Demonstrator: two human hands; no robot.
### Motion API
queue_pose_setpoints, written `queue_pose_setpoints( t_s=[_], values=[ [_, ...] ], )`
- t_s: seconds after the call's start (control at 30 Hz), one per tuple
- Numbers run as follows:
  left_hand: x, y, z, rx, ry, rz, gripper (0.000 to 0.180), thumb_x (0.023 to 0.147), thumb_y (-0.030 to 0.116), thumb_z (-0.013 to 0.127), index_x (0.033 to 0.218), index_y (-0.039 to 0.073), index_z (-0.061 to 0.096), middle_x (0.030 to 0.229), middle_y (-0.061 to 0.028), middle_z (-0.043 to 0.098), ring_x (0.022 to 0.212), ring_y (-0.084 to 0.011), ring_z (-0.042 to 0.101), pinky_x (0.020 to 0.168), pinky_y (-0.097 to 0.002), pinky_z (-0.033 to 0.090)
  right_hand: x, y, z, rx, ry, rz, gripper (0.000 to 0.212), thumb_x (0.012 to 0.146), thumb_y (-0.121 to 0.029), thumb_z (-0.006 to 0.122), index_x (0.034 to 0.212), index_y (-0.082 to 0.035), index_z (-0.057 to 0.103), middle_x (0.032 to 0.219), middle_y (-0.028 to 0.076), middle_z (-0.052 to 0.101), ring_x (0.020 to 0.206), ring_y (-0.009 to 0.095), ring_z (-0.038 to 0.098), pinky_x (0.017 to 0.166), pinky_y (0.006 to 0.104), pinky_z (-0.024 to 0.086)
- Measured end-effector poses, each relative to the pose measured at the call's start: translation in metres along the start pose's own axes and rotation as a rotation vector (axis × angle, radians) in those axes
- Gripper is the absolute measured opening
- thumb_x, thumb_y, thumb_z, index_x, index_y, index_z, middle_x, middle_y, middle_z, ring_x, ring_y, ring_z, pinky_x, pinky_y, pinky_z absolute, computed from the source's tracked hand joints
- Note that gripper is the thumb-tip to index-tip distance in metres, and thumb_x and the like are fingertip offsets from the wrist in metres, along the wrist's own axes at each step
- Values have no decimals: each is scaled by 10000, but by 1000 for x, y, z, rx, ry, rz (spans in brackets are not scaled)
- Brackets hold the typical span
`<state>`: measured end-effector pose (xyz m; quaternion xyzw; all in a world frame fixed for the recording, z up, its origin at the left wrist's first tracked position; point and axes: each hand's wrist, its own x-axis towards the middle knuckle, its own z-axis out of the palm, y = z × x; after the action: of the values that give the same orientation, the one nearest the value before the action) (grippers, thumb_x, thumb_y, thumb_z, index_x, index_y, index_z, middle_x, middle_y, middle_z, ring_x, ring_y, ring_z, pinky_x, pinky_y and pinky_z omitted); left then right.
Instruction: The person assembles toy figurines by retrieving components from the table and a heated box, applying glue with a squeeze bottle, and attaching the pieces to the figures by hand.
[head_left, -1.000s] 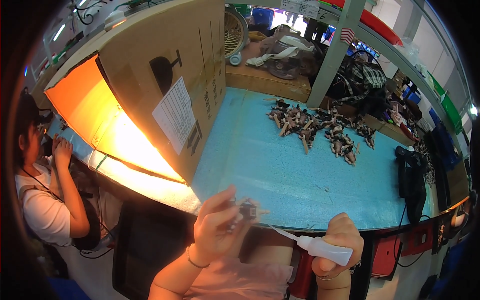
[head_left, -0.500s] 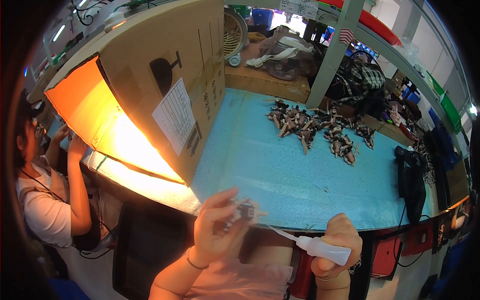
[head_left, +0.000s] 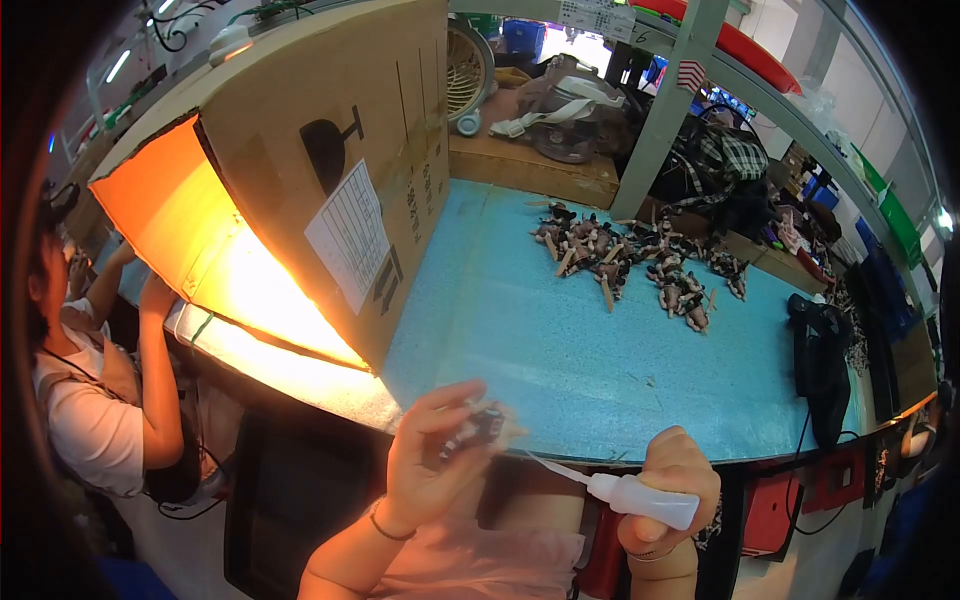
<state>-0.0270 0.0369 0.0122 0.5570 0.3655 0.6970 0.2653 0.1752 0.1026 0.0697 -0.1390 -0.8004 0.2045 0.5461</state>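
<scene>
- Left hand (head_left: 425,465): fingers curled and gripping a small figure (head_left: 484,427); its outline was blurred.
- Figure: lay at the fingertips, projecting to the right of them, in front of the near table edge.
- Right hand (head_left: 675,485): fingers closed around a white bottle (head_left: 640,498), its thin nozzle (head_left: 557,468) directed left toward the figure. Nozzle tip near the figure; contact could not be determined.
- Table (head_left: 580,370): blue top, beyond both hands.
- Pile of figures (head_left: 680,295): lay on the far part of the table, well apart from the fingers.
- Cardboard box (head_left: 275,130): stood left of the pile, its interior lit orange.
- Black cloth (head_left: 822,365): lay at the right end of the table.
</scene>
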Motion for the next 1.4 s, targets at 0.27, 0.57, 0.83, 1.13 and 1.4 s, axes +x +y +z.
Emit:
queue_pose_setpoints(
  t_s=[0.27,0.57,0.83,1.13,1.4],
  values=[
    [-1,3,2,-213,36,-151,341,771,-102,543,1040,45,394,1253,-240,394,1174,-333,439,898,-376,461,-5,5,1,51,155,37,450,767,-432,657,924,-33,519,685,47,523,555,156,473,529,296,384],
    [0,6,2,-252,27,-134,339,774,-94,550,1045,42,400,1253,-240,399,1175,-340,437,904,-376,457,1,-1,10,36,250,136,549,791,-586,519,829,-52,394,660,22,383,558,117,350,521,262,295],
    [0,5,-1,-165,-1,-125,370,764,-76,579,1067,64,419,1247,-235,410,1166,-344,447,901,-394,449,4,0,11,48,217,91,533,798,-571,520,826,-53,399,661,21,388,552,117,348,516,262,288],
    [0,5,-1,-148,10,-124,373,761,-63,592,1064,69,420,1242,-230,417,1161,-340,451,891,-389,454,4,-2,4,28,150,40,490,779,-524,581,864,-53,472,673,23,440,549,134,400,518,277,331],
    [-1,7,-1,-159,20,-136,380,757,-68,596,1068,66,424,1244,-227,417,1160,-333,453,891,-388,456,1,2,1,64,153,15,495,741,-491,650,944,-61,512,681,24,493,563,151,461,543,297,379]
  ],
)
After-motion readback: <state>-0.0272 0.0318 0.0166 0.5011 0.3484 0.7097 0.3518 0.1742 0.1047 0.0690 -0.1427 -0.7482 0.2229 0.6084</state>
